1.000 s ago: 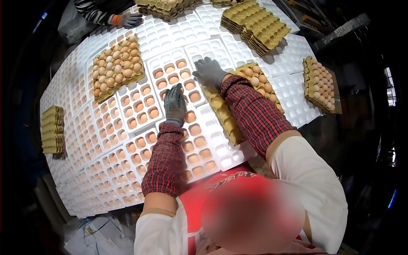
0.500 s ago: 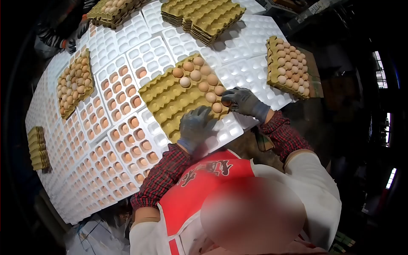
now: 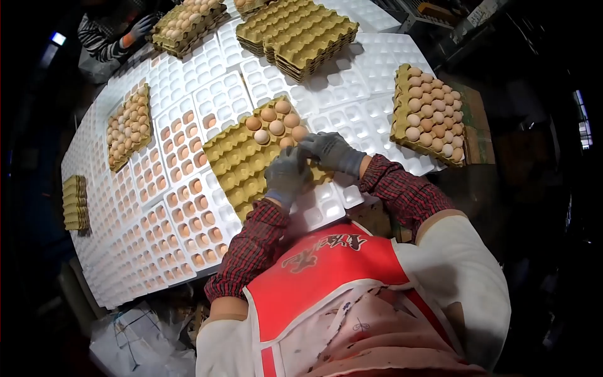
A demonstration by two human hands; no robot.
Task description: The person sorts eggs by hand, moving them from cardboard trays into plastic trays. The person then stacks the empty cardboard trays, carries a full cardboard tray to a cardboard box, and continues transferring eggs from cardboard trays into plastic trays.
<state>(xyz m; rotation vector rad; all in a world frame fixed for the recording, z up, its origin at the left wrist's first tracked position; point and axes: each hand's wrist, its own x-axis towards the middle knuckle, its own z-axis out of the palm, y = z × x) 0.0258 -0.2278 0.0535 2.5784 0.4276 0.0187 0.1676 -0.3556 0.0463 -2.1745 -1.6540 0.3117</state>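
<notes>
A yellow-brown pulp egg tray lies on white moulded trays before me. Brown and pale eggs fill part of its far right side, while the cups at left hold none. My left hand, in a grey glove, is over the tray's near right part with fingers bent inward. From the right, my gloved right hand meets it, its fingers curled down beside the left fingertips. Both hands look closed, but what lies under their fingers is hidden. One egg sits just beyond my right fingertips.
White trays with eggs in their pockets spread to the left. Full pulp trays stand at right and left. A stack of pulp trays is at the back. Another person's gloved hand is at upper left.
My right hand has moved left from the tray's right edge to meet my left hand. My left fingers, spread before, are now bent in. The nearest eggs are covered, and the view has shifted.
</notes>
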